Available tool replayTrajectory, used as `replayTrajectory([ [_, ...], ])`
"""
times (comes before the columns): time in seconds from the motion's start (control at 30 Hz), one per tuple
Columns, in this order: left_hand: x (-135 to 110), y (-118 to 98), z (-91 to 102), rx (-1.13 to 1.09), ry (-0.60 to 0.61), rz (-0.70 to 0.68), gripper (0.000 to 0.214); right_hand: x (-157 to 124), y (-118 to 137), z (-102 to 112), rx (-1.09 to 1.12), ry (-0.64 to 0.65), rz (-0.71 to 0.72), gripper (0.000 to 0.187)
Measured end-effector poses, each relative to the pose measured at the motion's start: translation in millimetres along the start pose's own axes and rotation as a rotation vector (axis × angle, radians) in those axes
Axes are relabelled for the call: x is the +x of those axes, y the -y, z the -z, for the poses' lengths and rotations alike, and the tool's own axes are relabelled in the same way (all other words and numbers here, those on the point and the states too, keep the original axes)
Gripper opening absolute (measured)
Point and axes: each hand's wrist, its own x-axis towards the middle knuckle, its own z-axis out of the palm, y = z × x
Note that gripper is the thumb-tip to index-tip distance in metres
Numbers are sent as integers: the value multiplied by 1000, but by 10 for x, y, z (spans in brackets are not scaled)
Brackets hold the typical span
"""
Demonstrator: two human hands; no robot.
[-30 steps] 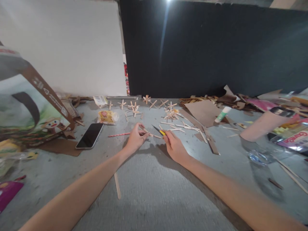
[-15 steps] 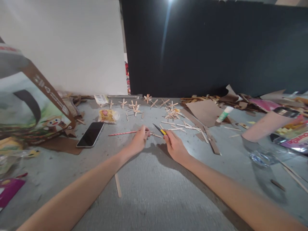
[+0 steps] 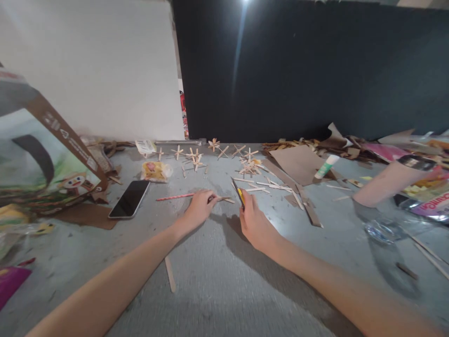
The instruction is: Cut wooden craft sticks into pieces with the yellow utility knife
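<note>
Lying flat on the grey table (image 3: 206,290), a dark phone (image 3: 129,200) is at the left, well apart from both hands. Next comes a single flat stick (image 3: 170,275), partly under the left forearm, and farther back a red striped rod (image 3: 175,197), whose right end goes behind the left hand (image 3: 200,207). This hand has the fingers closed together, pinching thin wooden sticks (image 3: 229,201) by their left end; how many sticks, the fingers do not let me tell. The free ends point to the right, into the gap between the two hands. I judge this wood very light, dry and rather stiff, not slippery, but easy to split when it is bent; it is better to hold it flat, near the place of work, with only gentle pressure. To the right, the yellow cutter (image 3: 241,196) is gripped by the right hand (image 3: 254,224), its dark blade pointing up and away. It seems light and rigid, and should be held only by the handle, with the fingers behind the sharp part. Beyond, more loose sticks (image 3: 271,185) lie scattered, probably equally fragile.
</note>
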Motion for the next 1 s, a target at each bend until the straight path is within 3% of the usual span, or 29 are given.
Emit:
replayTrajectory([
  [0.17,32,3,37,-105,-11,99,11,-26,10,80,-47,-33,33,56],
  [0.37,7,-6,32,-48,-72,16,11,-1,-19,104,-138,91,82,53],
  [0.5,1,-16,25,-49,-64,-8,11,35,64,122,-241,223,5,50],
  [0.67,0,-16,14,-39,-82,10,9,53,156,172,-281,270,-90,52],
  [0.83,4,2,12,-14,-107,36,11,20,155,201,-199,268,-43,50],
  [1.0,14,18,-12,22,-114,25,16,15,146,163,-290,290,15,52],
])
